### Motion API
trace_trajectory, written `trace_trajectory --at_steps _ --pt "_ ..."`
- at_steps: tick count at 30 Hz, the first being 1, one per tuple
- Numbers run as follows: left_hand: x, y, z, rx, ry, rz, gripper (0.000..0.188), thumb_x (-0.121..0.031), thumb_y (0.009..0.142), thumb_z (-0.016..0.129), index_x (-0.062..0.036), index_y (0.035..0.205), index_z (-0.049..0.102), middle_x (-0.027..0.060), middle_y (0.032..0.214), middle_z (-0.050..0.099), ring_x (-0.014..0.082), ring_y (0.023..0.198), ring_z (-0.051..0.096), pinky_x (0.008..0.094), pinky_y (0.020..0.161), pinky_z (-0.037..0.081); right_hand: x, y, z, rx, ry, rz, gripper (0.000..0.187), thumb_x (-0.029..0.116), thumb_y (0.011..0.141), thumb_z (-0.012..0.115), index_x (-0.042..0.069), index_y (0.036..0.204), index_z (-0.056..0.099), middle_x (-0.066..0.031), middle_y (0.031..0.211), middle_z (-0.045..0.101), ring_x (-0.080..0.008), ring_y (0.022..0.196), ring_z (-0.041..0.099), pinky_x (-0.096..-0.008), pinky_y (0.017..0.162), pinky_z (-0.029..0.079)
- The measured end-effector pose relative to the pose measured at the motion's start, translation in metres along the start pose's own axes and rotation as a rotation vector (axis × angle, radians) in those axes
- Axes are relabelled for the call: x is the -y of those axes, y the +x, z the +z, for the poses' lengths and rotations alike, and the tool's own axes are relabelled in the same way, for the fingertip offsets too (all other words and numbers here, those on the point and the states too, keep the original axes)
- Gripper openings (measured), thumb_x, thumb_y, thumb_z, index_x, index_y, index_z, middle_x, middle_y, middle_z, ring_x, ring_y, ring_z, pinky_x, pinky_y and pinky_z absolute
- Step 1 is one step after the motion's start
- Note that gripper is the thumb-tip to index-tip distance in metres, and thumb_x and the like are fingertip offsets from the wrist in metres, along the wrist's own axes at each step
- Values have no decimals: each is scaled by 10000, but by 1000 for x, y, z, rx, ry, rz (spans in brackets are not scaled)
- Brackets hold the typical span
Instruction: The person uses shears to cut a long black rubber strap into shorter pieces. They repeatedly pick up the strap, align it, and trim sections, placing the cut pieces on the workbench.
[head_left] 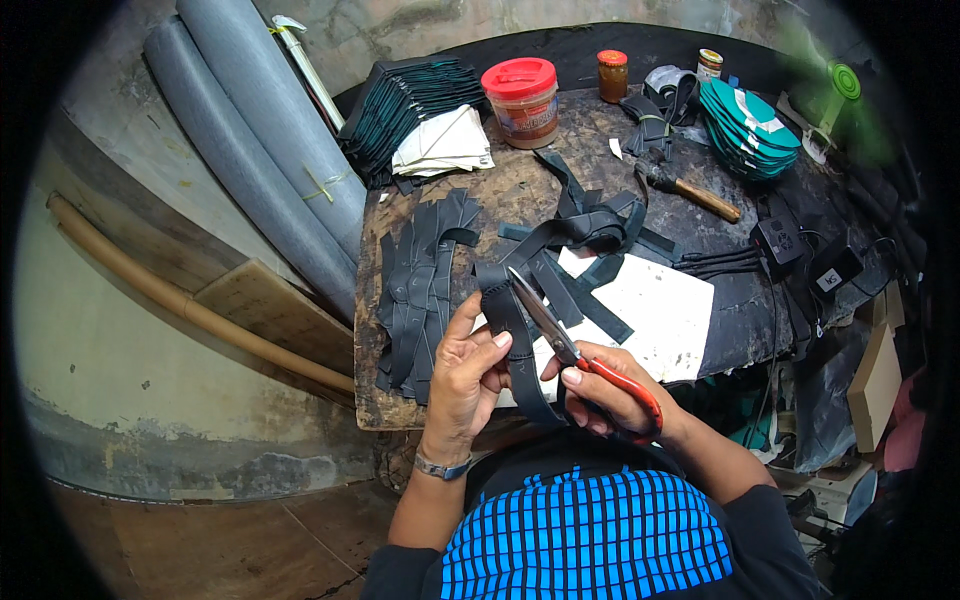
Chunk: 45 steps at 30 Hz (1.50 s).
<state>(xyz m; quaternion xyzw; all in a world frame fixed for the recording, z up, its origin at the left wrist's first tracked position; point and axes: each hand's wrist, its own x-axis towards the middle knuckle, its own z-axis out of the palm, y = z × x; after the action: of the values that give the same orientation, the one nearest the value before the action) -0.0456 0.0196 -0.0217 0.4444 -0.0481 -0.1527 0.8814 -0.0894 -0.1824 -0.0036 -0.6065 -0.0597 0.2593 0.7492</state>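
Worn tabletop (520, 190) fills the frame's middle; at its lower edge the left hand (468, 368) pinches a black strap (508, 318) running up-down, while the right hand (610, 388) closes around red-handled scissors (560, 335), blades parted just right of it

wall: stained, mottled plaster (120, 300), grey and cream | floor: brown boards (220, 540) under the bench | bench: worn dark worktable (400, 400), its wooden edge chipped | left: two grey foam rolls (250, 150) leaning on the wall; tan pipe (180, 300) slanting below them; wood plank (270, 310) beside | light: even, soft
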Motion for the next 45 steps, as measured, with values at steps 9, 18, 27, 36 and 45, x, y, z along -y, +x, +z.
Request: trace_trajectory --at_steps 9,18,27,36,45 --pt "2 1 2 -15 1 11 488 24 915 527 -60 1388 446 145 1088 669 162 900 693 254 707 606 -7 -1 -4 -33 0 17 327 316 982 517 28 1128 567 -20 608 529 -64 488 485 -216 437 368" --pt "-3 -5 12 -113 367 128 497 9 924 504 59 1409 405 78 860 671 80 598 639 202 469 531 -20 1 -18 -668 -1299 -539 652 165 740 783 111 1351 562 -77 769 534 -226 560 556 -356 549 473" --pt "-6 -10 22 -102 490 155 514 21 922 508 63 1420 393 80 821 650 91 594 632 219 476 540 -11 -3 -23 -648 -1446 -597 696 159 685 777 133 1349 568 -72 730 504 -221 572 558 -357 517 454" --pt "0 -7 20 -250 494 154 557 -1 832 585 71 1372 470 56 845 616 88 655 571 213 582 485 -40 10 -32 -516 -838 -626 531 125 724 735 68 1231 589 -186 887 679 -325 757 689 -407 668 569" --pt "9 -15 46 -111 480 34 439 -51 902 654 50 1299 493 129 1183 593 201 1015 587 290 844 495 -27 35 -8 -309 -158 -713 500 220 893 673 35 1299 447 -142 1065 624 -205 942 612 -340 851 482"
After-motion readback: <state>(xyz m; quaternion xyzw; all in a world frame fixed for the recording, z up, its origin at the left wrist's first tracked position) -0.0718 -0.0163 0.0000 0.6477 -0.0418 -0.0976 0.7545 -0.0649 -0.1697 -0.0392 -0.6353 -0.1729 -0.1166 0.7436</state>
